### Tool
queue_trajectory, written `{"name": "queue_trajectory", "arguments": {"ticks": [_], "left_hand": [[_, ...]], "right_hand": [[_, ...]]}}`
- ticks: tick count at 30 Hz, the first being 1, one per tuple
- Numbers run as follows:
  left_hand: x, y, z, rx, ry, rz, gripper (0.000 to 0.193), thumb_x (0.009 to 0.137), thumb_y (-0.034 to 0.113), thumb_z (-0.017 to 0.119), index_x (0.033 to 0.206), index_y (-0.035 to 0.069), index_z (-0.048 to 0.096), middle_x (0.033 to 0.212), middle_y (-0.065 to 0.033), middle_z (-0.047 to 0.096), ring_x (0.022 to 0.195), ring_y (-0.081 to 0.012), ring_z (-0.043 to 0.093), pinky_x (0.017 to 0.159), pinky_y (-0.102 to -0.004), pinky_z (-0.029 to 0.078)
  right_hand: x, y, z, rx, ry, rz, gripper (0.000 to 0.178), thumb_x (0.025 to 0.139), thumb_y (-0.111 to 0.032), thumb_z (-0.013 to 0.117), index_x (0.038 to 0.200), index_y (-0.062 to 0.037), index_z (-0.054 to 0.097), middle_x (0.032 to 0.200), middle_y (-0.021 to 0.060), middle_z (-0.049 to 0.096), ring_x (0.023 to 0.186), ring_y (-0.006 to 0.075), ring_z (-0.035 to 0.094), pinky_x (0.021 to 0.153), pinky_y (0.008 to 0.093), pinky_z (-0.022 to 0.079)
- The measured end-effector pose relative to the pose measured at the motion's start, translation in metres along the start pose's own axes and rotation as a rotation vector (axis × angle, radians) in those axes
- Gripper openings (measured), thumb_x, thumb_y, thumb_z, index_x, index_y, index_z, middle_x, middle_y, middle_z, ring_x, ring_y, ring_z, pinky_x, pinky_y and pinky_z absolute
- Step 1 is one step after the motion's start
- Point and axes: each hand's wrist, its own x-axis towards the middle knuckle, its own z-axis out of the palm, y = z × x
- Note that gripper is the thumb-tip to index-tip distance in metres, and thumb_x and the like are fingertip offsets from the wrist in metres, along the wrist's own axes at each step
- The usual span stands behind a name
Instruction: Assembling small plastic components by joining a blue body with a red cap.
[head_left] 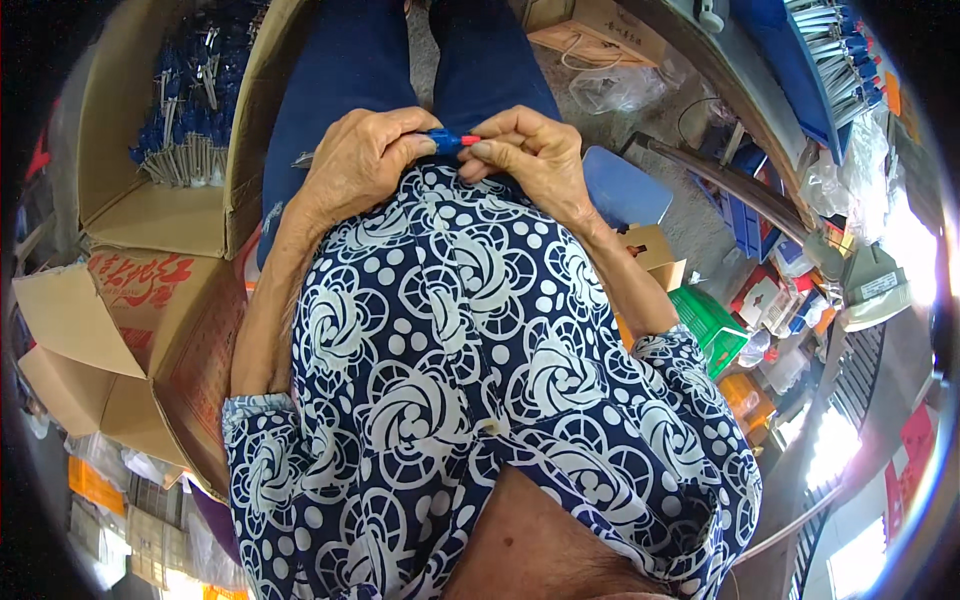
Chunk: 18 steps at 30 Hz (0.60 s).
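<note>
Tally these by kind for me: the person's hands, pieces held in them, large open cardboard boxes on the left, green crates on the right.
Left hand and right hand: 2
Blue-and-red piece: 1
Upper box and lower box: 2
Green crate: 1
Total: 6

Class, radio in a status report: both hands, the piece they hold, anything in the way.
Left fingers gripping blue piece. Right fingers pinching its red tip. Nothing seen in the way.

Grey floor (424,65): clear plastic bag (618,92) beside tan box (612,32).
</note>
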Motion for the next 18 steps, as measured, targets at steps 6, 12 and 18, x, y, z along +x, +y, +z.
{"name": "queue_trajectory", "arguments": {"ticks": [6, 12, 18], "left_hand": [[-0.004, -0.005, 0.013, 0.068, 0.047, 0.069, 0.015, 0.076, 0.017, 0.054, 0.081, 0.006, 0.062, 0.068, -0.0118, 0.061, 0.062, -0.0256, 0.059, 0.057, -0.0321, 0.046], [-0.005, -0.004, 0.021, 0.121, 0.077, 0.085, 0.013, 0.075, 0.016, 0.055, 0.08, 0.006, 0.062, 0.067, -0.0116, 0.061, 0.06, -0.0264, 0.059, 0.056, -0.0335, 0.045], [-0.006, -0.006, 0.024, 0.205, 0.076, 0.101, 0.012, 0.074, 0.016, 0.057, 0.081, 0.007, 0.062, 0.065, -0.0123, 0.06, 0.059, -0.0266, 0.058, 0.054, -0.0343, 0.045]], "right_hand": [[-0.006, 0.006, 0.004, -0.035, 0.017, 0.044, 0.01, 0.08, 0.002, 0.053, 0.088, 0.0073, 0.054, 0.076, 0.015, 0.061, 0.067, 0.0167, 0.062, 0.061, 0.0236, 0.053], [-0.008, 0.009, 0.007, -0.094, 0.057, 0.066, 0.008, 0.08, 0.003, 0.052, 0.087, 0.007, 0.054, 0.074, 0.0141, 0.061, 0.065, 0.0152, 0.062, 0.059, 0.0224, 0.052], [-0.009, 0.013, 0.011, -0.122, 0.075, 0.079, 0.006, 0.08, 0.004, 0.052, 0.085, 0.0063, 0.053, 0.072, 0.0132, 0.061, 0.064, 0.014, 0.061, 0.058, 0.0218, 0.052]]}}
